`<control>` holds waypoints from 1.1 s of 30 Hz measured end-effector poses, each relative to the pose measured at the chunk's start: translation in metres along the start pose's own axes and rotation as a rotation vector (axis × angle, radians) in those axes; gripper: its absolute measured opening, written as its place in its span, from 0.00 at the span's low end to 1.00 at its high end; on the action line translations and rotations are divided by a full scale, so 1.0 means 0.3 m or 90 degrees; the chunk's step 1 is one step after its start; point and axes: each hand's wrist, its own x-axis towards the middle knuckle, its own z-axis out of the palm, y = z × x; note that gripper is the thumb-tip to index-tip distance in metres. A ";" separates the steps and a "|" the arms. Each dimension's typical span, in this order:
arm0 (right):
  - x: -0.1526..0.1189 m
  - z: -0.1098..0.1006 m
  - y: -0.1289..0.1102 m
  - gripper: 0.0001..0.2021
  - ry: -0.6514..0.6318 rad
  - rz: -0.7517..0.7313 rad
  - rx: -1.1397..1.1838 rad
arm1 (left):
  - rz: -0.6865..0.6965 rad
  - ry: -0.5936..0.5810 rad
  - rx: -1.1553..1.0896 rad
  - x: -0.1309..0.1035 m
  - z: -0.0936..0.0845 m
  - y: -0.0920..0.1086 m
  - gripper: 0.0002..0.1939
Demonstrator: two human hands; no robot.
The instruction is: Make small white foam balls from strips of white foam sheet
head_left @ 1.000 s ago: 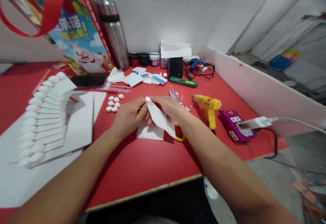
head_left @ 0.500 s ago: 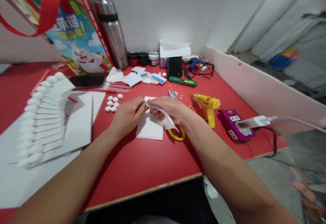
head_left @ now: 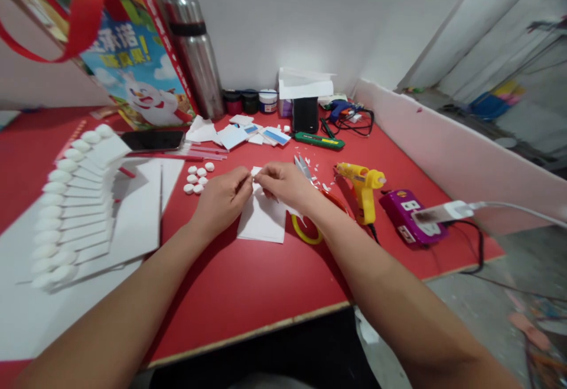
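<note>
My left hand [head_left: 224, 198] is closed in a pinch, its fingertips at a tiny white bit that I cannot make out. My right hand [head_left: 287, 183] meets it from the right, thumb and finger pinched at the same spot. Both are just above folded white paper [head_left: 262, 224] on the red table. A white paper tip [head_left: 296, 214] shows under my right wrist; whether the hand holds it is hidden. Scissors [head_left: 306, 232] with yellow and red handles lie partly beneath my right forearm. Several white round pieces [head_left: 189, 189] sit beside my left hand.
A curved stepped white model [head_left: 84, 200] edged with round pieces stands at left. To the right lie a yellow glue gun [head_left: 363, 185] and a purple power box [head_left: 411, 218]. A green cutter [head_left: 319, 140], paper scraps [head_left: 233, 137] and a steel flask [head_left: 195, 58] are further back.
My right hand has turned and its fingers now pinch at my left fingertips. The white paper strip that hung from it is now mostly hidden beneath it. More of the scissors shows.
</note>
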 end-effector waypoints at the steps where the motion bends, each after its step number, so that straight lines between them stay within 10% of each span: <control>1: 0.002 0.000 0.004 0.07 0.012 -0.014 -0.005 | -0.008 0.006 -0.005 0.001 0.001 -0.001 0.14; 33: -0.008 0.012 0.002 0.08 -0.002 -0.054 0.066 | -0.019 -0.009 -0.028 -0.002 0.002 0.003 0.14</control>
